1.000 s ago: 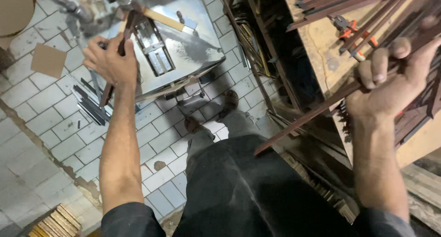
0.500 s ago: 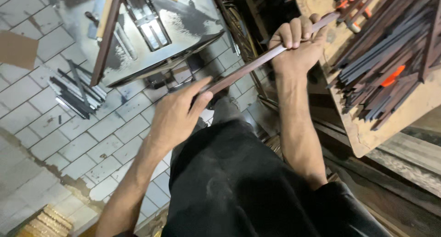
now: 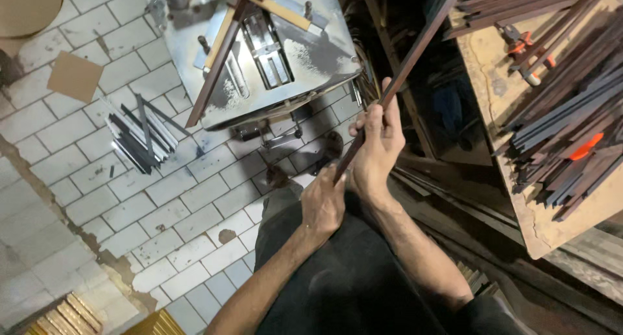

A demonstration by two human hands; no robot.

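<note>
Both of my hands grip one long, thin, dark brown wooden strip (image 3: 420,47) that slants up to the right from my lap. My left hand (image 3: 323,204) holds its lower end, close to my dark trousers. My right hand (image 3: 376,147) wraps the strip just above that, fingers curled round it. The strip's upper end reaches the top of the view, beside the workbench. Ahead of my hands stands a metal machine table (image 3: 321,49) dusted with sawdust, with another brown strip (image 3: 214,66) leaning across it.
A wooden workbench (image 3: 519,179) at the right carries a heap of dark strips (image 3: 571,114) and an orange-handled tool (image 3: 522,46). Several short dark offcuts (image 3: 139,137) lie on the white tiled floor at the left. A cardboard square (image 3: 74,75) lies further left.
My two hands have come close together at the lower end of the strip, and the strip has swung from nearly level to steeply upright.
</note>
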